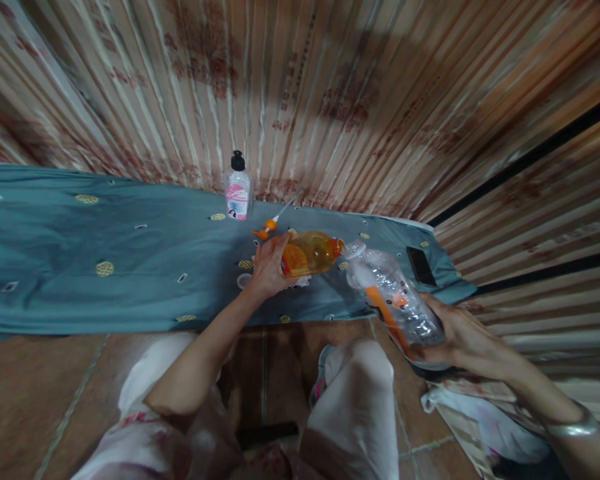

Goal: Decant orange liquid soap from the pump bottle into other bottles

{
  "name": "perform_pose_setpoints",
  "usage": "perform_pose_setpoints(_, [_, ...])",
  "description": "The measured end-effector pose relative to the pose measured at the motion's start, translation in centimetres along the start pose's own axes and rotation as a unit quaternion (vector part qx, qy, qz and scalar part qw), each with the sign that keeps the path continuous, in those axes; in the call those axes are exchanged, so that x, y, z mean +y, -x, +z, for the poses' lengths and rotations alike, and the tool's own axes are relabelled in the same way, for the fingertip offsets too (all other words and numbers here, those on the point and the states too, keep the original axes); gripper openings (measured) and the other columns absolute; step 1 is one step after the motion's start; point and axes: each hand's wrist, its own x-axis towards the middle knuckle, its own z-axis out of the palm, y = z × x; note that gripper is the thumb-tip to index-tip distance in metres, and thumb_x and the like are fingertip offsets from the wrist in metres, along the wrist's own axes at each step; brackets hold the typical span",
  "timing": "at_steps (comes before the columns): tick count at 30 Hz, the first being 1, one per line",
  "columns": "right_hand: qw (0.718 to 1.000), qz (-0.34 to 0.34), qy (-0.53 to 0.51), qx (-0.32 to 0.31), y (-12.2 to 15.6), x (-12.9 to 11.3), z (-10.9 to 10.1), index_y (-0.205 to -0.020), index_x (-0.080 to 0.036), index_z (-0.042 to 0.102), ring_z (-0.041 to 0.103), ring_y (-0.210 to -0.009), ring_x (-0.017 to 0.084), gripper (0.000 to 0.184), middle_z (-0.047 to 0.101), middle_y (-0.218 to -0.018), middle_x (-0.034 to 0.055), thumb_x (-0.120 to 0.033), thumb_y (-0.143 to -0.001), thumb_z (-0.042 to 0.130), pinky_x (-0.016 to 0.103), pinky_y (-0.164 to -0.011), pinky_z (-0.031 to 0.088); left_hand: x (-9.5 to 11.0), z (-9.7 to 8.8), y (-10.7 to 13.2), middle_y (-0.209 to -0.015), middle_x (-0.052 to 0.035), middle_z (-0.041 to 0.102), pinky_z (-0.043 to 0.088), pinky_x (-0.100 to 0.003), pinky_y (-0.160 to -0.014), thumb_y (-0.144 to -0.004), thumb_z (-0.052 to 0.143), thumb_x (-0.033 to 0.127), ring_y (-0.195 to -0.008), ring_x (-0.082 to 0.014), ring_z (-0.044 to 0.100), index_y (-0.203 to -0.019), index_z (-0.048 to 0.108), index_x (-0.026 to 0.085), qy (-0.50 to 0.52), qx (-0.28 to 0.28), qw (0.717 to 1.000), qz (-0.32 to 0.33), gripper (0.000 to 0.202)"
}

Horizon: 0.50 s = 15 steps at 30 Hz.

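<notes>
My left hand is wrapped round the lower end of an orange dish soap bottle, tipped on its side with its neck pointing right. In my right hand is a large clear plastic bottle with an orange label, tilted so its mouth leans up and left. The two mouths meet or nearly meet; whether they touch I cannot tell. An orange pump top with a thin tube lies on the cloth just behind the soap bottle. A small round whitish cap lies by my left wrist.
A clear bottle with black cap and pink label stands at the back of the teal cloth-covered surface. A dark phone lies at the right end. Behind hangs a pleated curtain. A white bag is at lower right.
</notes>
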Motion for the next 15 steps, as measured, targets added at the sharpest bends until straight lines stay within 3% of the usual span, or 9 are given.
perform_pose_setpoints(5, [0.999, 0.01, -0.011, -0.033, -0.03, -0.01, -0.15, -0.119, -0.022, 0.059, 0.073, -0.082, 0.027, 0.064, 0.077, -0.1, 0.0021, -0.039, -0.061, 0.079, 0.033, -0.068, 0.057, 0.0, 0.0, -0.02, -0.142, -0.0188, 0.053, 0.035, -0.059, -0.114, -0.059, 0.088, 0.037, -0.133, -0.0402, 0.049, -0.149, 0.036, 0.018, -0.001, -0.003, 1.0, 0.0, 0.105])
perform_pose_setpoints(15, [0.999, 0.013, 0.004, -0.041, 0.07, 0.73, 0.12, -0.126, -0.022, 0.055, 0.073, -0.082, 0.027, 0.069, 0.077, -0.098, 0.0021, -0.039, -0.064, 0.079, 0.033, -0.069, 0.057, 0.27, -0.22, -0.01, -0.142, -0.0182, 0.053, 0.034, -0.059, -0.114, -0.059, 0.088, 0.039, -0.133, -0.0398, 0.05, -0.149, 0.035, 0.019, -0.001, -0.009, 1.0, -0.01, 0.106])
